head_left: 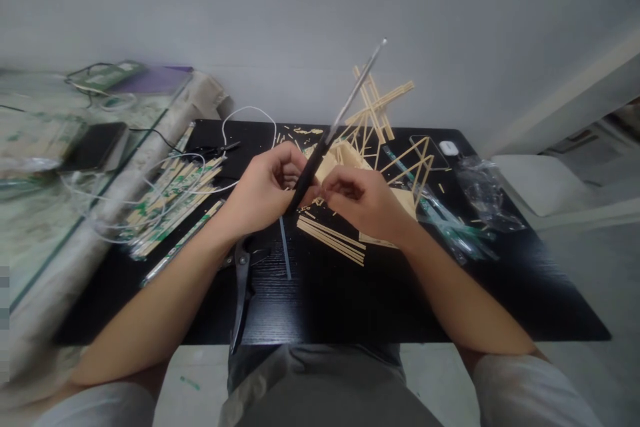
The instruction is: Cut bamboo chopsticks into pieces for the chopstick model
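My left hand (pixel 267 193) is closed around a slim tool with a black handle and long metal shaft (pixel 325 141), which points up and away to the right. Its exact kind does not show. Close beside it, my right hand (pixel 357 197) has thumb and forefinger pinched together; whatever sits between them is too small to make out. Below the hands lie several thin wooden sticks (pixel 333 240) side by side and a translucent bluish rod (pixel 285 247). Dark-handled cutters (pixel 243 287) rest near the table's front edge. Behind the hands are wooden-stick frames (pixel 370 110) and a pale sheet (pixel 343 159).
Packs of sticks in green-printed wrappers (pixel 170 200) and a white cable (pixel 250 109) lie at the left of the black table (pixel 350 307). Clear plastic wrapping (pixel 483 193), a phone (pixel 430 152) and a white case (pixel 449 147) are at the right. A glass-topped surface (pixel 45 200) adjoins on the left.
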Tool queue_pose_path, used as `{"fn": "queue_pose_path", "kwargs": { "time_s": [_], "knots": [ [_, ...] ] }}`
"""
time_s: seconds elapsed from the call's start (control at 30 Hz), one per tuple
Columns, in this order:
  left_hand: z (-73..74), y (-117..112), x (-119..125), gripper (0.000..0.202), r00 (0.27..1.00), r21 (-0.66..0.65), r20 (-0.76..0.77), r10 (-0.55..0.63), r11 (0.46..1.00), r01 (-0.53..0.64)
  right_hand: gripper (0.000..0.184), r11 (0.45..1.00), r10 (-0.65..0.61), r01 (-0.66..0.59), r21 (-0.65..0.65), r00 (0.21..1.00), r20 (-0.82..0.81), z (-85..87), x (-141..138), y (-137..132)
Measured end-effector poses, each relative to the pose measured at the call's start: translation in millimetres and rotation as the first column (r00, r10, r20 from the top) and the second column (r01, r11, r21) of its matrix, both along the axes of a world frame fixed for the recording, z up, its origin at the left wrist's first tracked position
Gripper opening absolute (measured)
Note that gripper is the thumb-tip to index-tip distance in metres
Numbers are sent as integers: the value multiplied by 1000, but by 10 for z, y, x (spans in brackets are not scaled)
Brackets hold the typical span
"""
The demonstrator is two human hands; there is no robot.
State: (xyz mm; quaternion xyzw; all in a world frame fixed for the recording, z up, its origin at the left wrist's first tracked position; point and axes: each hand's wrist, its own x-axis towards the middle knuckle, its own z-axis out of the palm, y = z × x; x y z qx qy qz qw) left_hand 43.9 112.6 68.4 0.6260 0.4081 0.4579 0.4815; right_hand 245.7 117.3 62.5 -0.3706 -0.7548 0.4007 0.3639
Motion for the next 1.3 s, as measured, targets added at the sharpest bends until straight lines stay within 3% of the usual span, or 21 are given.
{"fn": "queue_pose_path", "kwargs": {
  "time_s": [0.13,0.7,1.17,1.3],
  "knots": [
    [1,-12,16,42,999,46,-14,48,998,-47,10,998,-24,21,56,999,44,-4,-4,3],
    [66,12,-47,41,992,106,-69,108,989,-100,13,995,29,-27,-92,999,21,-55,19,98],
    [46,31,-88,41,988,141,-75,131,983,-120,13,994,11,-12,-113,1000,-10,-21,12,71],
    [67,29,-69,45,985,133,-59,161,979,-152,14,979,43,-53,-196,998,-54,12,8,65]
  ]
}}
